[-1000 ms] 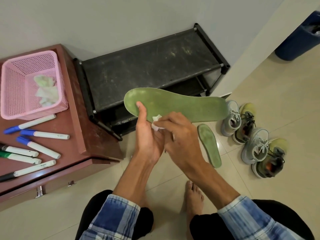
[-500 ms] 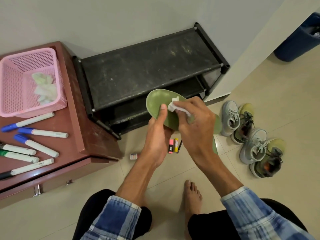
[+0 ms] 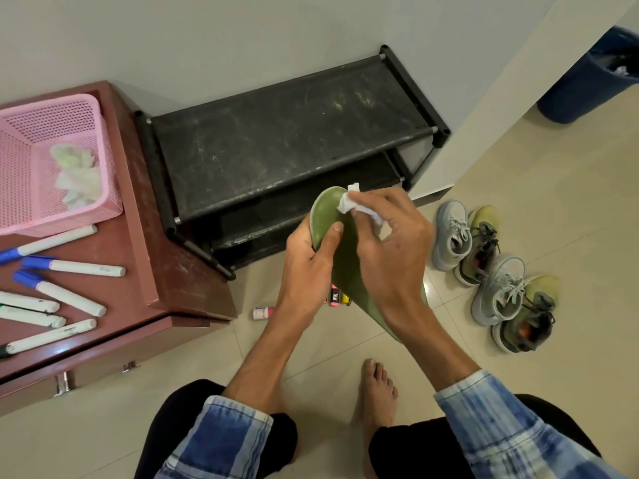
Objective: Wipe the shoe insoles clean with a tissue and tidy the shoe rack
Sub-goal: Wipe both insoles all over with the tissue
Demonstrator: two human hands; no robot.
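Pale beige floor tiles (image 3: 539,209) and a plain light wall (image 3: 207,36) fill my feed from the head camera, and in the middle of it the green insole (image 3: 345,261) is held up in the air, tilted, in front of the lower shelves of the black shoe rack (image 3: 283,140). The left hand (image 3: 306,271) grips the insole by its edge, thumb lying across the green face and the fingers curled round behind it. The right hand (image 3: 392,257) pinches a crumpled white tissue (image 3: 348,202) between thumb and fingertips and presses it against the rounded upper end of the insole; the lower end runs out of my sight behind the right wrist. The rack's top shelf looks dusty and streaked. On the floor just right of the rack stand four shoes (image 3: 451,233) in a loose row, grey ones and yellow-green ones side by side. Below the hands I can make out a small pink-capped bottle (image 3: 263,312) on the tiles and a few small pink and yellow items (image 3: 337,299), partly hidden. Left of the rack sits a red-brown cabinet (image 3: 166,271) bearing a pink basket (image 3: 20,174) with used wads of tissue inside, and several markers (image 3: 74,267) lying beside it. A dark blue bin (image 3: 587,74) stands far right, and a bare foot (image 3: 378,392) rests on the floor between the plaid sleeves (image 3: 491,426)
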